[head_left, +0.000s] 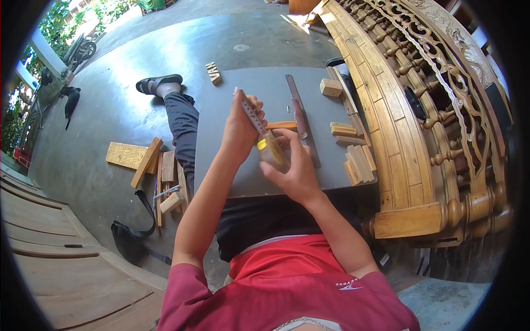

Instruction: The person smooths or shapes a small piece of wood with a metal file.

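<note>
My right hand (298,168) is wrapped around the case of a tape measure (274,155), which is see-through with a yellow button. Its blade (253,116) is pulled out toward the upper left, numbers showing. My left hand (240,129) grips the blade's outer length, thumb stretched along it near the end. Both hands are over a grey board (221,176) across my lap. Just beyond my right fingers lies an orange-brown stick (281,125). Beside it are a dark reddish blade-like tool (298,117) and a long dark metal strip (291,85).
Small wood blocks (359,164) line the board's right side, with another block (330,87) farther up. Carved wooden letters (213,73) stand at its far left corner. Wood offcuts (146,163) and a black bag (130,240) lie on the floor. A carved wooden bench (408,182) borders the right.
</note>
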{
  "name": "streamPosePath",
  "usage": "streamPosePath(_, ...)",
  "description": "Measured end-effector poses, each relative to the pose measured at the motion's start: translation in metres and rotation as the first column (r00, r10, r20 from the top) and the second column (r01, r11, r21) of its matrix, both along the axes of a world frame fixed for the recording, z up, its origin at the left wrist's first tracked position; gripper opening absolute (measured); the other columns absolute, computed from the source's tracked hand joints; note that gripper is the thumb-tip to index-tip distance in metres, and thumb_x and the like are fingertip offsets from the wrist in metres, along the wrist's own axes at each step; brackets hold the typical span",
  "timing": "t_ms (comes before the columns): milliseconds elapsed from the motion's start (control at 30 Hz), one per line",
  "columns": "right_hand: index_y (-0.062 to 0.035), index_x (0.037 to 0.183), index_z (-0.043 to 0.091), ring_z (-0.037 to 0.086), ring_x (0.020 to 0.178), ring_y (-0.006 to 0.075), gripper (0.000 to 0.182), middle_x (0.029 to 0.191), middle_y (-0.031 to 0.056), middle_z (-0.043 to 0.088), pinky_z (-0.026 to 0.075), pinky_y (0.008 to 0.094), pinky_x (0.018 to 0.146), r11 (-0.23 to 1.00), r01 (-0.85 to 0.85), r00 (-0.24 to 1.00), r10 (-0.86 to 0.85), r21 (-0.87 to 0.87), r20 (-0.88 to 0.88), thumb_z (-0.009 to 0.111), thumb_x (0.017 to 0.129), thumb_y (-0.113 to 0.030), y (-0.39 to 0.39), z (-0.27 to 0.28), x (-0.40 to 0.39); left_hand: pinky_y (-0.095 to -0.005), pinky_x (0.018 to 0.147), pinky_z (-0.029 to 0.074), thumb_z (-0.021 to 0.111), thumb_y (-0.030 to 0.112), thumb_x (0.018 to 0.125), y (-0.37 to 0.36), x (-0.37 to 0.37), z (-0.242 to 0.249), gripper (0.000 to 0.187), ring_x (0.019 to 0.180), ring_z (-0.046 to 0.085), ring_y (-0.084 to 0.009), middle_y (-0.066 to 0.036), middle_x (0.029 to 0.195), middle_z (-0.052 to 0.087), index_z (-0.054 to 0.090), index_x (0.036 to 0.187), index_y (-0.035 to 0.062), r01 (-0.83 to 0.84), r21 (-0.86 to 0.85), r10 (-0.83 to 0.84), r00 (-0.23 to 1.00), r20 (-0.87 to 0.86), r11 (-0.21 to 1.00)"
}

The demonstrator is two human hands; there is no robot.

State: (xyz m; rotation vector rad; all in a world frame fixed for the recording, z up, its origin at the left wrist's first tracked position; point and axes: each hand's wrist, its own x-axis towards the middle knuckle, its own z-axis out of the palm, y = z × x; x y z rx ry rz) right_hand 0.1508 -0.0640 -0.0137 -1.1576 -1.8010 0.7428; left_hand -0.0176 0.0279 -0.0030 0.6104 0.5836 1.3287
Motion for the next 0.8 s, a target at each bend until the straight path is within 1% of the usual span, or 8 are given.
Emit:
streamPosePath(133,-0.0041,0.145,0.045,0.062,0.111,0.0216,0.058,0.123,0.0141,0.064,0.048,0.0395,0.102,0.998,-0.061,0.930,0.049,-0.022,-0.364,0.069,0.095,-0.024,0.002,-0.004,0.003,-0.0277,0.070,0.041,0.052,0.056,0.115,-0.013,0.001,0.009,0.047,0.080,0.049,-0.0067,0.001,0.090,0.058,0.063,0.098,0.0127,-0.011,0.057,0.041,0.828,-0.559,0.998)
streamPosePath(233,-0.0036,0.146,0.041,0.057,0.115,0.0175,0.056,0.128,0.0130,0.059,0.046,0.0361,0.104,0.986,-0.110,0.788,0.009,-0.126,-0.615,0.064,0.099,-0.020,0.000,-0.002,0.001,-0.0302,0.071,0.042,0.054,0.049,0.116,-0.010,0.012,-0.003,0.047,0.079,0.050,-0.0102,0.000,0.088,0.057,0.063,0.101,0.0052,0.051,0.394,0.246,0.705,-0.665,0.918)
streamPosePath(267,-0.0031,0.146,0.037,0.053,0.119,0.0153,0.052,0.132,0.0119,0.053,0.045,0.0341,0.106,0.985,-0.122,0.768,0.015,-0.124,-0.640,0.059,0.101,-0.018,-0.001,-0.001,0.003,-0.0363,0.070,0.042,0.059,0.048,0.113,-0.014,0.013,-0.005,0.055,0.076,0.049,-0.0172,-0.006,0.081,0.047,0.056,0.093,-0.0024,0.064,0.433,0.304,0.621,-0.723,0.899)
streamPosePath(367,-0.0030,0.146,0.034,0.052,0.119,0.0158,0.053,0.133,0.0126,0.052,0.043,0.0340,0.108,0.983,-0.120,0.723,-0.009,-0.139,-0.690,0.058,0.101,-0.018,-0.004,0.001,0.004,-0.0373,0.071,0.042,0.059,0.046,0.113,-0.021,0.014,0.005,0.056,0.076,0.049,-0.0207,-0.011,0.082,0.050,0.056,0.088,-0.0037,0.159,0.457,0.363,0.409,-0.837,0.875)
streamPosePath(567,-0.0030,0.147,0.028,0.051,0.119,0.0175,0.057,0.135,0.0139,0.050,0.043,0.0359,0.108,0.998,-0.032,0.738,-0.014,-0.056,-0.675,0.057,0.100,-0.017,-0.009,0.000,0.003,-0.0410,0.078,0.043,0.045,0.042,0.117,-0.026,0.013,0.007,0.056,0.080,0.052,-0.0294,-0.016,0.083,0.052,0.057,0.089,-0.0049,0.212,0.538,0.441,0.375,-0.816,0.816)
streamPosePath(667,-0.0010,0.149,0.033,0.053,0.120,0.0212,0.059,0.133,0.0164,0.054,0.043,0.0388,0.109,0.996,0.084,0.714,-0.071,-0.016,-0.697,0.060,0.100,-0.020,-0.007,0.001,0.005,-0.0431,0.081,0.045,0.041,0.044,0.118,-0.024,0.010,0.007,0.058,0.083,0.055,-0.0326,-0.018,0.085,0.056,0.058,0.090,-0.0041,0.201,0.466,0.376,0.364,-0.852,0.862)
streamPosePath(767,0.0008,0.149,0.041,0.057,0.119,0.0266,0.061,0.129,0.0209,0.059,0.043,0.0411,0.109,0.968,0.234,0.929,-0.196,0.090,-0.313,0.065,0.099,-0.024,0.015,-0.003,0.025,-0.0481,0.081,0.046,0.045,0.047,0.116,-0.021,0.009,0.001,0.058,0.086,0.062,-0.0392,-0.020,0.089,0.063,0.062,0.089,-0.0016,0.152,0.472,0.395,0.362,-0.844,0.869)
streamPosePath(800,-0.0030,0.151,0.048,0.060,0.121,0.0334,0.066,0.130,0.0219,0.064,0.041,0.0476,0.109,0.952,0.298,0.941,-0.281,0.067,-0.189,0.074,0.097,-0.031,0.016,0.015,0.028,-0.0484,0.081,0.047,0.046,0.047,0.116,-0.020,0.009,-0.002,0.057,0.087,0.063,-0.0394,-0.020,0.090,0.064,0.063,0.092,-0.0013,0.151,0.476,0.405,0.345,-0.847,0.866)
